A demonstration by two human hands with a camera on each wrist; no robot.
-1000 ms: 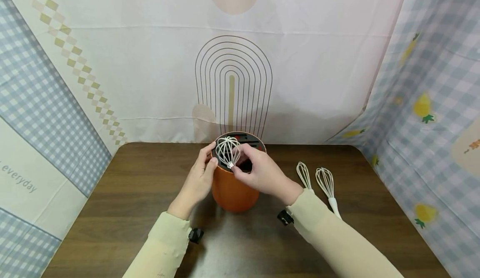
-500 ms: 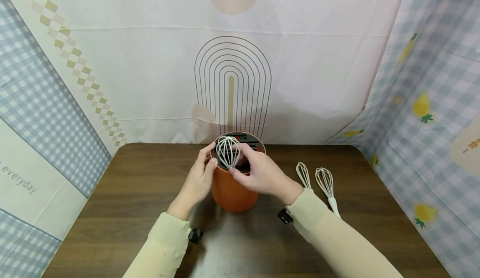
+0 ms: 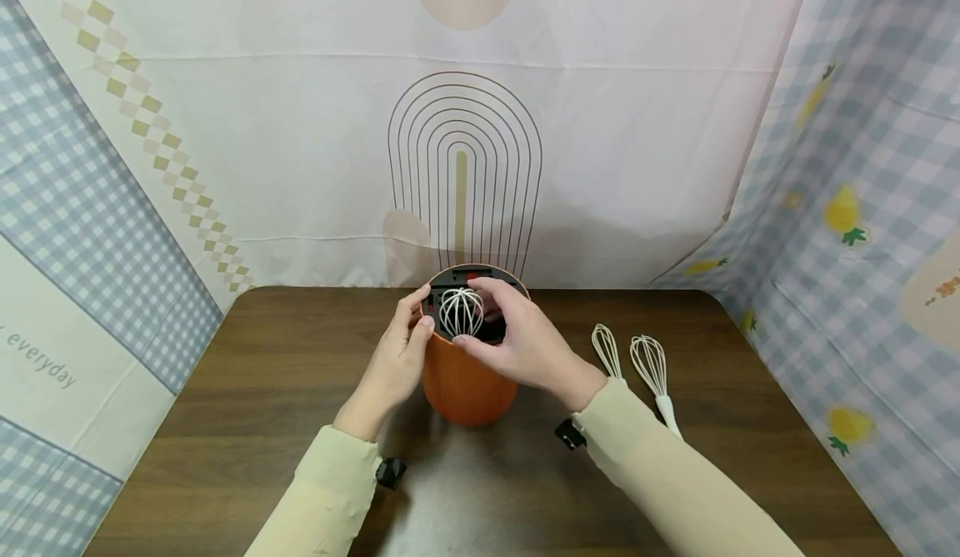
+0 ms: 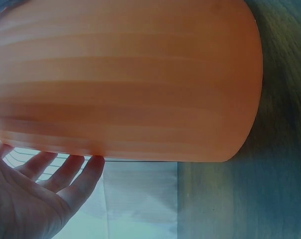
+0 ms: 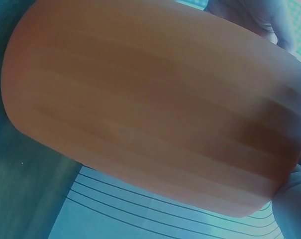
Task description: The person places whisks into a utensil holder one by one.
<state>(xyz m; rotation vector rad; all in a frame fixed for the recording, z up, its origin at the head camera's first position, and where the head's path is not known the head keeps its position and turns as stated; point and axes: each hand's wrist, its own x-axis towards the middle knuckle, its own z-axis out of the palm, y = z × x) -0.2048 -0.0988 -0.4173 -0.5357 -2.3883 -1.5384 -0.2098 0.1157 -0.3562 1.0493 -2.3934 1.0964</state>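
Observation:
An orange utensil holder (image 3: pixel 468 382) with a black slotted top stands upright on the table. My left hand (image 3: pixel 397 353) holds its left side near the rim, thumb toward me; in the left wrist view the fingers (image 4: pixel 83 177) lie along the orange wall. A white whisk (image 3: pixel 461 311) sits low in the holder's opening, wire head up and handle hidden inside. Around that wire head my right hand (image 3: pixel 517 332) spreads thumb and index finger wide, with other fingers partly hidden behind the wires. In the right wrist view the holder's side (image 5: pixel 140 109) fills most of the picture.
Two more whisks lie to the right on the wooden table (image 3: pixel 300 390): a shorter-looking one (image 3: pixel 607 350), partly behind the right sleeve, and one with a white handle (image 3: pixel 652 365). A printed cloth (image 3: pixel 315 165) hangs behind the table, with checked cloth (image 3: pixel 847 307) at the right.
The whisk has sunk lower into the holder, and its wire head now stands more upright. My right thumb and index finger have spread apart around it. The left hand has stayed in place.

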